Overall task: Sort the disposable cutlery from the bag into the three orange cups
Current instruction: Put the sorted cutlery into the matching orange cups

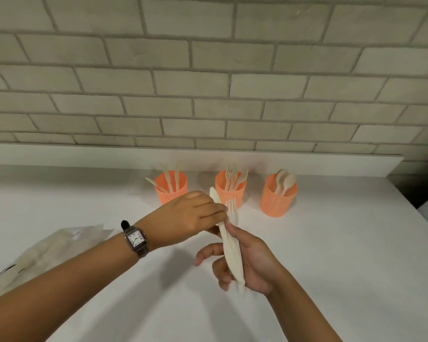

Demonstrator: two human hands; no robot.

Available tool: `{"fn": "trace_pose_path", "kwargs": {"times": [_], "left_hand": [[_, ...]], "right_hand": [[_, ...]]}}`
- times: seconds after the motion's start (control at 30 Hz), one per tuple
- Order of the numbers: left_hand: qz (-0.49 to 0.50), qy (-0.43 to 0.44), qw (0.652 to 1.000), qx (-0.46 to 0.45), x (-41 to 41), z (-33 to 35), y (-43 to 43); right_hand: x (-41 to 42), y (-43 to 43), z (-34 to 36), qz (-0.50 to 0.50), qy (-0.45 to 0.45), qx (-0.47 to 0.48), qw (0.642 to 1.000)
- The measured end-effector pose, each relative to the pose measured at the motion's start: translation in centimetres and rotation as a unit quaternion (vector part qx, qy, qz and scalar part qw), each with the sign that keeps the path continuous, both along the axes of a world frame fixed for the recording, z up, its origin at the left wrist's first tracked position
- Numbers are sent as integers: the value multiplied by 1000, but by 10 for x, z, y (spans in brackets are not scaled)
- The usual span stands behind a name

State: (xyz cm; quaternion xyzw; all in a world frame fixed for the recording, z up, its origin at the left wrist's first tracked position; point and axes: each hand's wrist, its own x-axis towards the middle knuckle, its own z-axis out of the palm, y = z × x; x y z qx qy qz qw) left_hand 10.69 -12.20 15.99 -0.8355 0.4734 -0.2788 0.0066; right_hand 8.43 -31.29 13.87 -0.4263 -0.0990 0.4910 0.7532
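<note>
Three orange perforated cups stand in a row near the wall: the left cup (170, 186) holds knives, the middle cup (230, 191) forks, the right cup (278, 196) spoons. My right hand (247, 261) grips a small bundle of pale cutlery (231, 250) upright, a knife and a fork among them. My left hand (192, 214) pinches the knife (215, 196) near the top of that bundle, in front of the middle cup. The clear plastic bag (42, 253) lies at the left, with more pale cutlery dimly visible inside.
The cups and bag rest on a white countertop (331, 255) backed by a grey brick wall (208, 70). The counter's right edge runs diagonally at the far right. A wristwatch (135, 239) is on my left wrist.
</note>
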Motion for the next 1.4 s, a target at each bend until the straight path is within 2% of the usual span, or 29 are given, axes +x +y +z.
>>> {"fn": "trace_pose_path", "kwargs": {"times": [0.1, 0.13, 0.2, 0.27, 0.37, 0.43, 0.5, 0.57, 0.67, 0.8, 0.93, 1.03, 1.17, 1.27, 1.4], "left_hand": [[57, -4, 998, -20, 6, -1, 21], [86, 2, 995, -48, 8, 1, 28], [156, 40, 974, -160, 11, 5, 39], [233, 123, 909, -323, 15, 8, 45], [322, 223, 751, -532, 36, 6, 57], [343, 258, 670, -606, 55, 4, 68], [395, 270, 630, -612, 76, 1, 75], [457, 277, 637, -555, 94, -9, 79], [511, 284, 671, -455, 106, -32, 75], [578, 224, 700, -353, 105, -61, 73], [570, 185, 694, -400, 105, -71, 72], [597, 203, 704, -327, 105, -74, 70], [628, 232, 684, -290, 102, -77, 73], [628, 233, 667, -325, 96, -71, 75], [575, 232, 656, -430, 73, -59, 73]], "right_hand": [[0, -4, -7, -45, -30, -31, 998], [1, -5, -10, -71, -37, -50, 996], [1, -8, -15, -113, -55, -100, 987], [1, -8, -19, -144, -78, -160, 973], [2, -7, -23, -181, -104, -237, 949], [3, -8, -25, -212, -87, -240, 943], [5, -9, -26, -251, -61, -222, 940], [6, -10, -25, -283, -56, -208, 935], [9, -12, -25, -314, -86, -209, 922], [15, -17, -29, -341, -205, -306, 865], [21, -22, -30, -332, -268, -335, 840], [30, -23, -26, -325, -303, -353, 824], [55, -19, -11, -314, -363, -378, 791], [93, -12, -1, -338, -403, -394, 754], [151, 7, 4, -387, -439, -417, 696]]}}
